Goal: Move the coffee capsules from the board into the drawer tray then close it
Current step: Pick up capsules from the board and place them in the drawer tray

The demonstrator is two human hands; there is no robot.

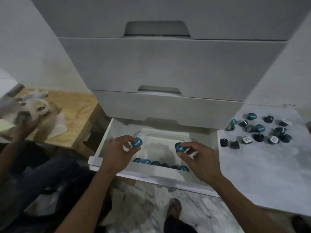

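Marble floor [156, 207] nearest the camera; a foot [175, 207] stands on it below the open drawer [151, 174].

Row of blue coffee capsules [159, 163] lies along the near inner edge of the white drawer tray [161, 140].

Left hand [117, 152] over the left part of the tray: fingers curled, thumb and fingertips pinching one blue capsule [136, 142], lid toward the camera. Right hand [198, 157] over the right part of the tray: fingers curled, pinching a second blue capsule [180, 147].

White board [262, 165] to the right of the drawer; scattered capsules [259, 130] lie toward its far edge, some upright, some tipped, a few with pale lids.

Left: another person's arm [10, 157] reaches over a wooden bench [79, 118] bearing blurred white items.

Farthest: closed grey drawers [168, 64] stacked above the open one.
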